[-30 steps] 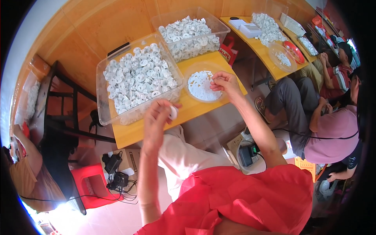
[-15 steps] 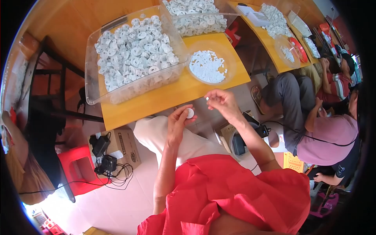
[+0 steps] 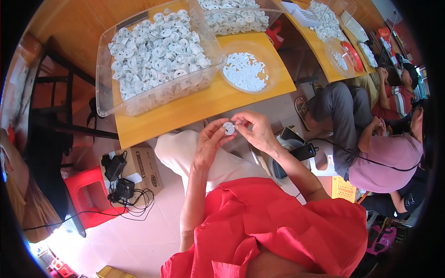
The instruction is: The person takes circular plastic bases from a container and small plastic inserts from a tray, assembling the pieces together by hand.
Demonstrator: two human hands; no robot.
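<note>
A round white plastic disc (image 3: 228,129) is pinched in my left hand (image 3: 211,139), just past the near edge of the table and above my lap. My right hand (image 3: 254,129) is closed with its fingertips against the disc's right side. Whatever those fingertips hold is hidden at this moment. On the table, a round clear dish (image 3: 270,76) carries many small white pieces (image 3: 244,72). Left of it stands a large clear plastic bin (image 3: 104,74) heaped with white round plastic parts (image 3: 157,51).
A second clear bin (image 3: 278,16) of white parts sits farther back on the yellow table (image 3: 185,105). Left on the floor are a red stool (image 3: 76,192) and a cardboard box (image 3: 147,169) with black adapters and cables. Other people (image 3: 384,162) sit at the right.
My right hand has moved left and brought the small white piece it held up to the disc. My left hand has turned the disc and shifted slightly.
</note>
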